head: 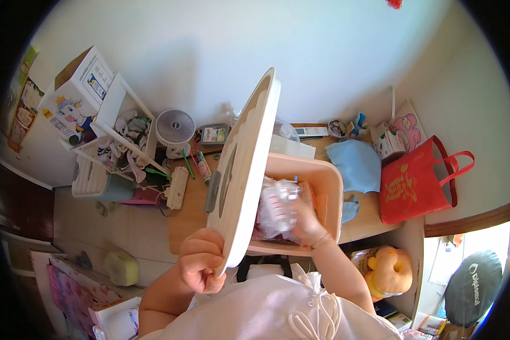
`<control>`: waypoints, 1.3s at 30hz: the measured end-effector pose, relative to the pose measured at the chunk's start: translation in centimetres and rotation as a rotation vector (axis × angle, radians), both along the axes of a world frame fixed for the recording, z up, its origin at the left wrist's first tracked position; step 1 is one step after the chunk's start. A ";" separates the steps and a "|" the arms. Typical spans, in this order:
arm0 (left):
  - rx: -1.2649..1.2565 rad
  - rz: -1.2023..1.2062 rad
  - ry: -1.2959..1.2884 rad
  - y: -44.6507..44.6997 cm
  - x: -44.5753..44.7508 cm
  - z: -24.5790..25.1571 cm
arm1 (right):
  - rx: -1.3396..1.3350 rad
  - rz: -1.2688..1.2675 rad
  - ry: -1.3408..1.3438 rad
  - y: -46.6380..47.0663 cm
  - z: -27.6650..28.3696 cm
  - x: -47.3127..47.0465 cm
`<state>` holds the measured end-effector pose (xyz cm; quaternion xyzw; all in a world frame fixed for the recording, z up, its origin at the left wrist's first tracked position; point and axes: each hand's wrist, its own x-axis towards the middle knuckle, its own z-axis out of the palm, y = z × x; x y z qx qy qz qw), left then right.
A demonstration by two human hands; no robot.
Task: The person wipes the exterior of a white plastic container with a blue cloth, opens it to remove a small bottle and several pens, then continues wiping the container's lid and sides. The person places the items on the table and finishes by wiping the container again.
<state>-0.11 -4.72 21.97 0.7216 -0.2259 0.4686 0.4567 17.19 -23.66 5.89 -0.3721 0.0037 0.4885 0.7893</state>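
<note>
My left hand (203, 260) grips the near corner of a cream plastic lid (255, 170), which stands tilted up on its edge. A grey latch (213, 192) sits on the lid's left side. Right of the lid, a peach plastic storage bin (329, 178) is uncovered on the desk. Inside it, my right hand (307, 225) holds a crinkled clear plastic bag (276, 206) bearing red marks; both are blurred by motion. Orange packaging (307, 193) shows beside the bag. The raised lid hides the bin's left part, and the bag covers most of the other contents.
A blue cloth (355, 163) and a red tote bag (412, 182) lie right of the bin on the wooden desk (187, 225). Leftward are a small fan (175, 127), a power strip (177, 187), pens and a white rack (127, 95) of clothes. A white wall stands behind.
</note>
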 end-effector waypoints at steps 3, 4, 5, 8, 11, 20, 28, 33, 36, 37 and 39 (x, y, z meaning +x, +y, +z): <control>0.021 -0.017 0.034 0.1 -0.2 0.1 | -0.124 0.308 -0.227 3.9 -1.3 -1.4; 0.030 -0.010 0.045 0.1 -0.3 0.2 | -0.292 0.330 -0.248 5.1 -1.6 -1.6; 0.030 0.015 0.035 0.0 -0.2 0.1 | -0.420 0.341 -0.308 5.8 -1.8 -1.3; 0.001 0.061 0.020 -0.3 -0.2 -0.1 | -0.659 0.278 -1.118 8.0 -2.7 0.1; 0.011 0.080 0.011 -0.6 -0.2 -0.3 | -0.792 0.190 -1.666 11.1 -5.2 1.4; -0.079 0.077 0.039 -0.6 -0.9 -0.6 | -1.133 1.156 -2.408 18.5 -15.5 -5.1; -0.171 0.040 0.020 -1.0 -0.7 -0.6 | -0.856 0.977 -1.455 17.4 -17.3 -2.3; -0.109 -0.006 0.042 -0.5 -0.6 -0.3 | -0.826 0.920 -1.735 16.4 -10.9 -4.1; -0.085 0.014 0.070 -0.2 -1.2 -0.3 | -0.743 0.818 -1.844 14.4 -5.8 -3.9; -0.075 0.041 0.061 -0.1 -1.4 -0.3 | -0.699 0.775 -1.854 13.4 -4.7 -3.2; -0.054 0.095 0.044 0.3 -1.6 -0.5 | -0.718 0.521 -1.882 11.6 -3.7 -1.4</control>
